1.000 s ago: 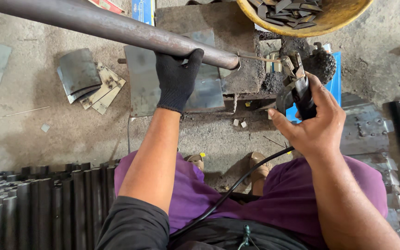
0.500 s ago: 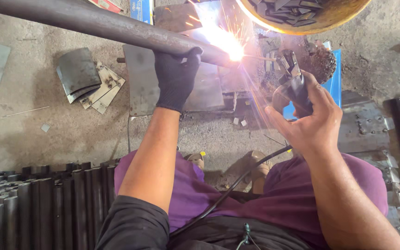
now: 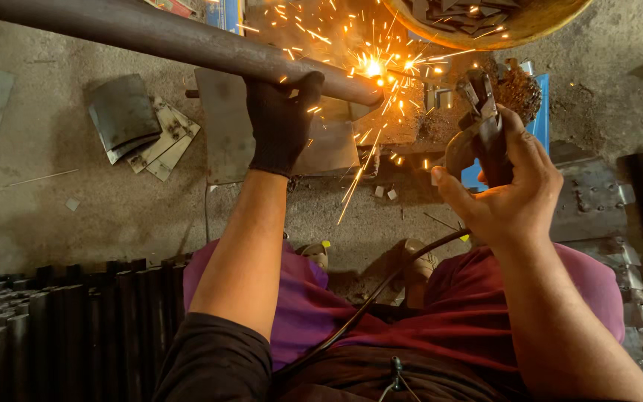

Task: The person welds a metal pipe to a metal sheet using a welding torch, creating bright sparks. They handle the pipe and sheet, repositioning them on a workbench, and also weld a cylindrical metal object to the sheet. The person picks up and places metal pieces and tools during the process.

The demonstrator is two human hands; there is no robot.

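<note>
A: Describe the steel pipe.
B: Long, round, dark grey; lying near level, slanting from upper left down to its end at centre, where sparks fly.

A: And the electrode holder?
B: Dark clamp, upright, with a black cable trailing downward.

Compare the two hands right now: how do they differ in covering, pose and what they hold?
The left hand wears a black glove; the right hand is bare. The left hand rests palm-down on the long dark steel pipe, near the end where sparks fly; the right hand is clear of the pipe, fingers wrapped around the welding electrode holder. Both reach forward over the sitter's knees.
</note>
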